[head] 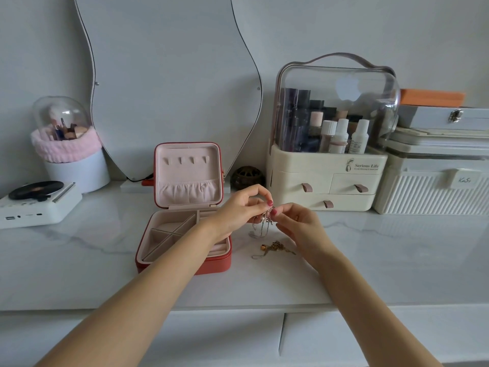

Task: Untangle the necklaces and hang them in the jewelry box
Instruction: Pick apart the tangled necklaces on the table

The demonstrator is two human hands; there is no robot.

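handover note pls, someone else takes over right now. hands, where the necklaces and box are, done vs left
Left hand: fingers pinch the silver necklace tangle, held up above the counter.
Right hand: fingers pinch the same tangle from the other side.
Gold necklace clump: lies on the marble counter, just right of the jewelry box.
Box: open, lid upright, the four lid hooks bare.
Done: nothing hung.
Left: free the silver chains, untangle the gold clump, hang each on a hook.

Home dressing table, wavy wall mirror [169, 83], cosmetics organiser [330, 144] with bottles, brush holder [66, 144], marble-look top [105, 260]
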